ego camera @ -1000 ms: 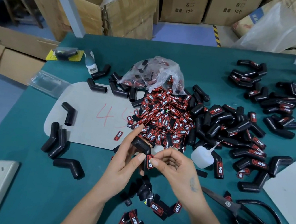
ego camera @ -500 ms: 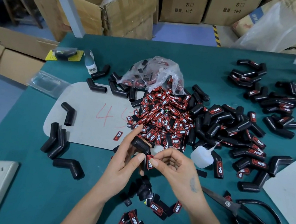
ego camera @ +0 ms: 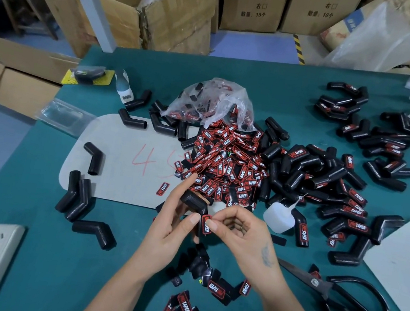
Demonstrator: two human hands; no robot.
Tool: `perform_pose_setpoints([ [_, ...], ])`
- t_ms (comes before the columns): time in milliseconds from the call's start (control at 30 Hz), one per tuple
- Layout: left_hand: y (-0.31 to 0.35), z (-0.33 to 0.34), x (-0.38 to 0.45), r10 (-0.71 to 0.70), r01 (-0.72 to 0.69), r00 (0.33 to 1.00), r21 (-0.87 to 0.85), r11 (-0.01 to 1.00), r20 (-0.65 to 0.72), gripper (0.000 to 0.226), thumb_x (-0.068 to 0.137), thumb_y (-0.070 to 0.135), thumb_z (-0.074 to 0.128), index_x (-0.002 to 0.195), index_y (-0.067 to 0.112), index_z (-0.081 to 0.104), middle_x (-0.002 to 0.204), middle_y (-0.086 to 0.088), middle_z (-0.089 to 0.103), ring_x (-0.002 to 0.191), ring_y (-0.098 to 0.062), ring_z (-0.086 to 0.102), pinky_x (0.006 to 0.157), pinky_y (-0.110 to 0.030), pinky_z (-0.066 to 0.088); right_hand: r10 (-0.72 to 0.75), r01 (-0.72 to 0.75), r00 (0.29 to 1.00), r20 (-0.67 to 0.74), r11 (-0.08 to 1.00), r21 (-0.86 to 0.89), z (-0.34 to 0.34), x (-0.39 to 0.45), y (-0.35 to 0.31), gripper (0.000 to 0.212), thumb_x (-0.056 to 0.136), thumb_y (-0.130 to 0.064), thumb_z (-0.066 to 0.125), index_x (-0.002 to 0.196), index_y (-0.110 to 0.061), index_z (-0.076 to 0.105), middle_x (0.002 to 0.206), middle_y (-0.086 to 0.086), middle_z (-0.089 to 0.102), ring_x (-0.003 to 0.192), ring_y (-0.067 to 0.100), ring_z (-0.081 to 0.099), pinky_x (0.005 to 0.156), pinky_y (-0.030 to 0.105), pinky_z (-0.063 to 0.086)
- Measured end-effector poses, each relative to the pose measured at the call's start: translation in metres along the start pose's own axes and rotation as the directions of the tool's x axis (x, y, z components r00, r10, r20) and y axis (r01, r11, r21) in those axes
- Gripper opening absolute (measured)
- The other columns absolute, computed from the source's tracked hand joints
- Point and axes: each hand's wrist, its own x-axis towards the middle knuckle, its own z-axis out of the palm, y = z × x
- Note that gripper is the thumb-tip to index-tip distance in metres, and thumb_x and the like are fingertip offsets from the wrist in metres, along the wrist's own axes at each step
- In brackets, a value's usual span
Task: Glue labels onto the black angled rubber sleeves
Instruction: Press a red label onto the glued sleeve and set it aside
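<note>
While my left hand [ego camera: 170, 219] grips the sleeve [ego camera: 193, 201], nothing has shifted — my right hand [ego camera: 240, 230] still pinches the label [ego camera: 206, 224] against its 6 o'clock leg. Bond's probably setting.

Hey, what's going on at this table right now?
A person is sticking labels onto black rubber elbow sleeves. The left hand grips one sleeve while the right hand pinches a red-and-black label against it. A heap of loose labels lies just beyond, finished sleeves to the right, a glue bottle beside them.
</note>
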Motion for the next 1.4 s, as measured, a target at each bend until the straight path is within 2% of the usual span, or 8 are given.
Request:
perform_pose_setpoints([
  [367,0.0011,0.0001,-0.0005,0.004,-0.004,1.0,-0.004,1.0,0.0,0.063,0.102,0.056,0.061,0.159,0.053,0.034,0.155,-0.025,0.044,0.14,-0.057,0.041,0.112,-0.077,0.035,-0.02,0.02,1.0,-0.001,1.0,-0.013,-0.0009,-0.0022,-0.0044,0.012,0.081,-0.028,0.083,0.086,-0.02,0.076,0.084,-0.002,0.075,0.08,0.007,0.064,0.078,0.02,0.053],
  [533,-0.0003,0.0004,-0.0004,0.011,-0.011,1.0,0.005,1.0,0.002,0.064,0.102,0.057,0.061,0.159,0.052,0.034,0.155,-0.022,0.046,0.142,-0.051,0.043,0.115,-0.074,0.035,0.003,-0.003,1.0,-0.011,1.0,-0.014,0.001,-0.0012,-0.0009,0.01,0.085,-0.013,0.085,0.086,-0.011,0.075,0.082,0.001,0.075,0.077,0.009,0.063,0.076,0.021,0.053],
  [600,-0.0003,0.0006,-0.0002,0.016,-0.015,1.0,0.011,1.0,-0.003,0.063,0.102,0.056,0.061,0.159,0.052,0.034,0.155,-0.022,0.046,0.142,-0.05,0.043,0.116,-0.072,0.035,0.011,-0.011,1.0,-0.019,1.0,-0.018,0.0005,-0.0008,-0.0009,0.01,0.086,-0.011,0.085,0.084,-0.013,0.075,0.083,0.003,0.075,0.078,0.009,0.064,0.077,0.022,0.053],
  [733,-0.0006,-0.0003,-0.0001,0.01,-0.01,1.0,0.012,1.0,-0.01,0.064,0.102,0.056,0.061,0.159,0.05,0.034,0.155,-0.024,0.046,0.142,-0.05,0.043,0.114,-0.074,0.036,0.0,0.0,1.0,-0.011,1.0,-0.029,-0.0018,-0.0016,-0.004,0.01,0.086,-0.017,0.085,0.086,-0.022,0.076,0.084,-0.003,0.076,0.079,0.006,0.065,0.078,0.02,0.053],
  [900,-0.0011,0.0,-0.0002,0.006,-0.006,1.0,-0.001,1.0,0.006,0.065,0.102,0.056,0.062,0.16,0.05,0.033,0.155,-0.024,0.044,0.139,-0.058,0.041,0.109,-0.08,0.037,-0.009,0.008,1.0,-0.003,1.0,-0.026,-0.0008,-0.0025,-0.0038,0.01,0.086,-0.018,0.085,0.086,-0.02,0.075,0.083,-0.002,0.075,0.079,0.007,0.065,0.077,0.019,0.053],
  [1133,-0.0008,0.0002,0.0001,0.013,-0.013,1.0,0.024,1.0,-0.003,0.063,0.103,0.056,0.06,0.16,0.051,0.033,0.157,-0.019,0.046,0.145,-0.046,0.043,0.118,-0.069,0.035,0.007,-0.007,1.0,-0.01,0.998,-0.058,-0.0033,-0.0019,-0.0037,0.011,0.087,-0.017,0.085,0.086,-0.023,0.076,0.085,-0.002,0.075,0.081,0.008,0.065,0.078,0.022,0.054],
  [1300,-0.0013,-0.0001,-0.0002,0.015,-0.015,1.0,0.013,1.0,-0.006,0.063,0.102,0.057,0.061,0.159,0.051,0.034,0.155,-0.021,0.046,0.143,-0.049,0.043,0.113,-0.074,0.037,0.011,-0.012,1.0,-0.011,0.999,-0.051,-0.0019,-0.0018,-0.0042,0.01,0.086,-0.017,0.085,0.086,-0.022,0.076,0.084,0.0,0.075,0.08,0.009,0.064,0.078,0.022,0.054],
  [1400,-0.0017,0.0002,-0.0004,0.017,-0.017,1.0,0.015,1.0,0.0,0.063,0.102,0.058,0.06,0.159,0.052,0.034,0.156,-0.018,0.047,0.143,-0.048,0.043,0.115,-0.072,0.036,0.009,-0.01,1.0,-0.019,0.999,-0.039,-0.001,-0.0018,-0.0026,0.01,0.086,-0.014,0.085,0.085,-0.017,0.076,0.084,0.003,0.075,0.079,0.011,0.063,0.077,0.022,0.053],
])
